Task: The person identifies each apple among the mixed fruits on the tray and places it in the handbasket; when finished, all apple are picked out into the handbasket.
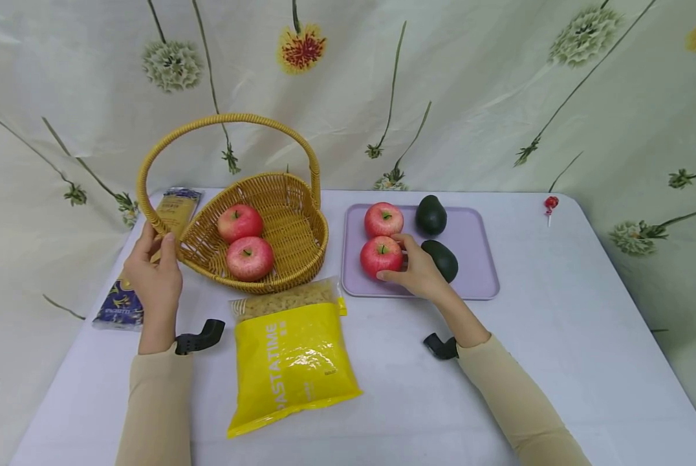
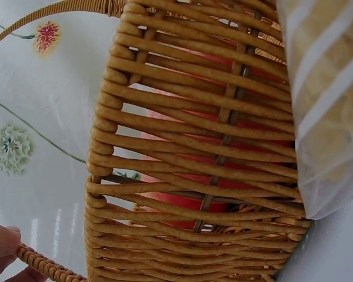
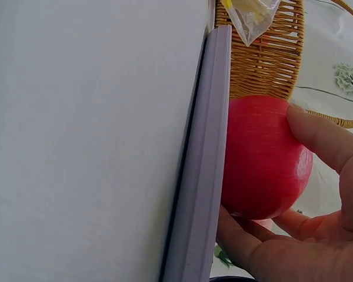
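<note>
My left hand (image 1: 157,272) grips the handle of a wicker basket (image 1: 295,226) near its left base; in the left wrist view, fingers (image 2: 3,244) wrap the handle at the lower left. Two red apples, a rear apple (image 1: 240,223) and a front apple (image 1: 250,259), lie in the basket's left half. Over the lilac tray (image 1: 476,259), my right hand (image 1: 420,268) grasps the nearer red apple (image 1: 380,257), thumb on one side and fingers on the other. Behind that one sits another apple (image 1: 383,219). Two dark avocados, one at the back (image 1: 431,215) and one in front (image 1: 441,260), share the tray.
A yellow pasta bag (image 1: 292,362) lies in front of the basket. A spaghetti packet (image 1: 118,307) is partly hidden behind the left hand and basket. At the far right edge of the table is a small red lollipop (image 1: 550,204). Flowered cloth (image 1: 476,97) hangs behind.
</note>
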`<state>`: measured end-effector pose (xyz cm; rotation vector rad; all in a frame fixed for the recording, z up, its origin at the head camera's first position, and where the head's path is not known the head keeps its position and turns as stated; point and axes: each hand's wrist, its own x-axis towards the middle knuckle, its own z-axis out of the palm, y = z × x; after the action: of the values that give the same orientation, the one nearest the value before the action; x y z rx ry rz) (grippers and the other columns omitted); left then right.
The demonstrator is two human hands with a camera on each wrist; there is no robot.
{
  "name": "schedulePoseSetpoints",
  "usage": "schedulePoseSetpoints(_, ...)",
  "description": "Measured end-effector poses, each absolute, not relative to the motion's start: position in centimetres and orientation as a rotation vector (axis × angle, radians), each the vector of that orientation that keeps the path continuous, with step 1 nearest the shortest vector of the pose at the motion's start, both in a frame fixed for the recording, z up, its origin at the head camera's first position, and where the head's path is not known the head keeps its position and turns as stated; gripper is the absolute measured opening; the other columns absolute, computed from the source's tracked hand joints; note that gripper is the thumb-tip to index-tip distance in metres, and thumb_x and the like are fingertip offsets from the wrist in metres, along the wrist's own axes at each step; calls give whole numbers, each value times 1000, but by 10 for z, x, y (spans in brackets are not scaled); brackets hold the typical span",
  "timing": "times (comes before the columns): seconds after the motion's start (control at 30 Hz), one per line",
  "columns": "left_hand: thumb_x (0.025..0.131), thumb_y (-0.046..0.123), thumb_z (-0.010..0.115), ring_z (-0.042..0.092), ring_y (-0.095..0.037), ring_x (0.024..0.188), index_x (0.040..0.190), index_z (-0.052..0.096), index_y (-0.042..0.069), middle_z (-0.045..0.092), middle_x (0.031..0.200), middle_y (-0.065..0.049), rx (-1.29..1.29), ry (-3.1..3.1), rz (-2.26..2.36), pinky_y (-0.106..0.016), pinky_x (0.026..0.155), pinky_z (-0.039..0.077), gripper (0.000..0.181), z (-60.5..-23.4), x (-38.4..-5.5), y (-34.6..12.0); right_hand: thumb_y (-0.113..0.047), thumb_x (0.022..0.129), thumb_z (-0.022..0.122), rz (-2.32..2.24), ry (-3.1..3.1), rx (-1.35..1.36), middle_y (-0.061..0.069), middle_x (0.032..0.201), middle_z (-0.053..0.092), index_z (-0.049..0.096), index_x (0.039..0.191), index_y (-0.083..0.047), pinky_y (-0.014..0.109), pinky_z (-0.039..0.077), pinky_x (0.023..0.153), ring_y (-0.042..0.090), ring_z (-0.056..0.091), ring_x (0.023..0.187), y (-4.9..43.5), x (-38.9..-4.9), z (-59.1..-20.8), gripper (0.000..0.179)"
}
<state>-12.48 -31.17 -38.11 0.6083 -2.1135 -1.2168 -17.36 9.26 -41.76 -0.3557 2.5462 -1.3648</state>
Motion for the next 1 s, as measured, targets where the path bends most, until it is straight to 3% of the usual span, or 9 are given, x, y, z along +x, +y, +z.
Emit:
schedulePoseSetpoints(0.57, 101, 28, 53, 59, -12, 115, 141, 48, 32, 58, 139, -1, 590, -2120, -1181, -16, 86, 52, 41, -381, -125, -311, -20, 80, 80, -1368, 2578, -338, 13, 136, 52, 39, 140, -9, 46, 52, 96, 32, 54, 123, 92, -172, -416, 74)
schedulePoseSetpoints(1.0, 101, 28, 51, 57, -12, 117, 142, 46, 33, 57, 140, -1, 598, -2123, -1201, -17, 89, 51, 42, -380, -123, -310, -19, 78, 82, -1610, 2417, -592, 6, 138, 51, 45, 140, -15, 40, 54, 94, 28, 56, 117, 73, -177, -367, 72)
